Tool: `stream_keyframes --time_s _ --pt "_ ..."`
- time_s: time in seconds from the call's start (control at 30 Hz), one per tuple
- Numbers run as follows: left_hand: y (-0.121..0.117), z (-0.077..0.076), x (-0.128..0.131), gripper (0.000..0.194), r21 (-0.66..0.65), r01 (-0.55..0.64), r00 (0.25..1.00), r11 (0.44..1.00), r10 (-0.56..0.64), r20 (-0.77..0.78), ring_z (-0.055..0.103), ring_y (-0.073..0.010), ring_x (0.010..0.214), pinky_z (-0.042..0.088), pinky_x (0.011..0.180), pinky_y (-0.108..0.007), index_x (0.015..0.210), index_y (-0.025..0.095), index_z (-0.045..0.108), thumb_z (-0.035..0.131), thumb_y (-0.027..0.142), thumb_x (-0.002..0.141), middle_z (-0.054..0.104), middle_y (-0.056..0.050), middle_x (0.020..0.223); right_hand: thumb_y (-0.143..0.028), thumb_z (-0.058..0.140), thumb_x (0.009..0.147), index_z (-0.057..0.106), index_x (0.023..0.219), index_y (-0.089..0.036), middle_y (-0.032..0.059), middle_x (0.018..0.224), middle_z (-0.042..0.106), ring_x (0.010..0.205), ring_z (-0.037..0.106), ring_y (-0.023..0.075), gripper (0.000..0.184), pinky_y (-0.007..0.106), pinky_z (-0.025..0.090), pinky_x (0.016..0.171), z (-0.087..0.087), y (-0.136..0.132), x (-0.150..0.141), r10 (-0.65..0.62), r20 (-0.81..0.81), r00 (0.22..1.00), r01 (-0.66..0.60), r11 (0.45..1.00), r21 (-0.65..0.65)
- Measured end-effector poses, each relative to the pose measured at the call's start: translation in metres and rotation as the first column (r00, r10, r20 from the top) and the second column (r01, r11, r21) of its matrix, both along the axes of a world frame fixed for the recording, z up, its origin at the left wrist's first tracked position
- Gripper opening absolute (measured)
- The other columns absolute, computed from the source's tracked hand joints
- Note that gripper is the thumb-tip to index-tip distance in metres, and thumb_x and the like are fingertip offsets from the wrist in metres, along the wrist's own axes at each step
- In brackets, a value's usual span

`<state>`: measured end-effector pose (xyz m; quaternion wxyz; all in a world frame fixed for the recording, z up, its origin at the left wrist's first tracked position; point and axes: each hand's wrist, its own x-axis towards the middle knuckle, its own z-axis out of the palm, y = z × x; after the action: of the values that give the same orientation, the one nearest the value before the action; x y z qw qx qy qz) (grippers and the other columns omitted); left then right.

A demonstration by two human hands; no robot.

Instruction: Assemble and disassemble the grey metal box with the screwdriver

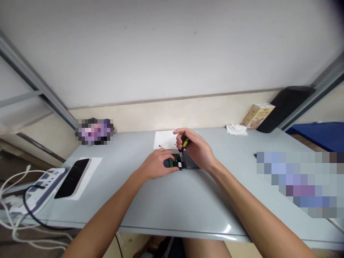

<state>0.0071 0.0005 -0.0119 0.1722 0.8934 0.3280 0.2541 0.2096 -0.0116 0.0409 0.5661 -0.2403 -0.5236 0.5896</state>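
A small dark electronic device with a green circuit board showing lies on the grey table at the middle. My left hand is closed on its left end, fingers curled around it. My right hand is closed around a screwdriver with a black and yellow handle, held upright with its tip down on the device. Just behind the hands lies a white sheet of paper with a few tiny dark parts on it.
A black phone lies on white paper at the left, beside a white power strip with cables. At the back right are a crumpled tissue, a carton and a black object. The wall stands close behind.
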Motion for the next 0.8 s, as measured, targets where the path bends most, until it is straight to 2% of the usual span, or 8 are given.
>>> stream_keyframes --time_s 0.07,0.13,0.23,0.33,0.53,0.67,0.73,0.8 --pt "0.0 0.0 0.0 0.02 0.02 -0.001 1.0 1.0 0.001 -0.009 0.072 -0.0273 0.111 0.055 0.102 -0.046 0.089 0.023 0.073 0.086 0.037 0.084 0.077 -0.003 0.126 -0.056 0.073 0.092 0.072 0.088 -0.021 0.0031 0.09 0.061 0.079 0.056 0.0164 0.035 0.033 0.042 0.074 0.0 -0.001 0.001 0.002 0.019 1.0 -0.003 1.0 0.018" --pt "0.0 0.0 -0.001 0.02 0.036 0.001 1.0 0.999 0.0 -0.014 0.072 -0.0272 0.111 0.054 0.103 -0.047 0.09 0.024 0.073 0.086 0.038 0.084 0.077 -0.003 0.127 -0.058 0.075 0.09 0.065 0.08 -0.022 0.0024 0.088 0.061 0.077 0.055 0.0155 0.039 0.032 0.042 0.073 -0.003 0.0 -0.001 -0.004 0.002 1.0 0.004 1.0 0.012" --pt "0.001 -0.001 -0.001 0.022 0.032 -0.001 1.0 0.999 0.002 -0.015 0.073 -0.0266 0.111 0.053 0.107 -0.047 0.09 0.024 0.073 0.086 0.04 0.084 0.077 -0.003 0.127 -0.065 0.068 0.093 0.06 0.082 -0.024 -0.0043 0.066 0.047 0.06 0.041 0.0123 0.043 0.03 0.033 0.061 -0.01 0.002 -0.008 -0.049 -0.055 0.997 0.048 0.999 -0.006" --pt "0.0 -0.001 0.0 0.022 0.024 -0.01 1.0 1.0 0.01 -0.025 0.073 -0.0267 0.11 0.053 0.107 -0.047 0.091 0.024 0.073 0.086 0.04 0.084 0.078 -0.003 0.125 -0.066 0.062 0.096 0.06 0.083 -0.024 -0.0065 0.061 0.036 0.056 0.03 0.0118 0.044 0.03 0.026 0.058 -0.016 0.004 -0.014 -0.087 -0.059 0.994 0.089 0.995 0.032" --pt "0.0 0.0 -0.001 0.021 0.043 0.003 1.0 0.999 -0.002 -0.026 0.072 -0.0264 0.112 0.055 0.102 -0.045 0.091 0.024 0.074 0.085 0.04 0.085 0.077 -0.002 0.128 -0.065 0.059 0.098 0.067 0.092 -0.024 -0.0003 0.074 0.053 0.068 0.048 0.0159 0.043 0.033 0.04 0.068 -0.01 -0.001 -0.012 -0.025 -0.065 0.998 0.025 1.0 -0.003" --pt "0.001 -0.001 -0.002 0.021 0.064 0.009 0.999 0.998 -0.007 -0.032 0.072 -0.0263 0.112 0.055 0.102 -0.045 0.093 0.024 0.074 0.084 0.042 0.086 0.078 -0.003 0.126 -0.055 0.08 0.086 0.063 0.087 -0.024 0.0029 0.095 0.067 0.084 0.062 0.0182 0.035 0.035 0.047 0.08 -0.005 -0.003 -0.01 -0.013 -0.068 0.998 0.012 1.0 -0.022" --pt "0.001 -0.002 -0.002 0.021 0.073 0.022 0.999 0.997 -0.02 -0.026 0.073 -0.0257 0.111 0.055 0.102 -0.045 0.092 0.024 0.073 0.084 0.041 0.086 0.078 -0.002 0.125 -0.05 0.088 0.08 0.055 0.084 -0.026 0.0 0.09 0.068 0.08 0.062 0.0172 0.042 0.034 0.046 0.077 -0.005 -0.002 -0.01 -0.047 -0.085 0.995 0.044 0.998 -0.033" --pt "0.001 -0.002 -0.001 0.021 0.08 0.028 0.999 0.996 -0.026 -0.021 0.073 -0.0253 0.109 0.055 0.102 -0.045 0.092 0.023 0.073 0.085 0.04 0.086 0.078 -0.003 0.126 -0.051 0.087 0.08 0.05 0.084 -0.027 -0.0054 0.072 0.059 0.065 0.053 0.0142 0.045 0.031 0.041 0.066 -0.006 -0.001 -0.011 -0.079 -0.098 0.992 0.076 0.996 -0.039"
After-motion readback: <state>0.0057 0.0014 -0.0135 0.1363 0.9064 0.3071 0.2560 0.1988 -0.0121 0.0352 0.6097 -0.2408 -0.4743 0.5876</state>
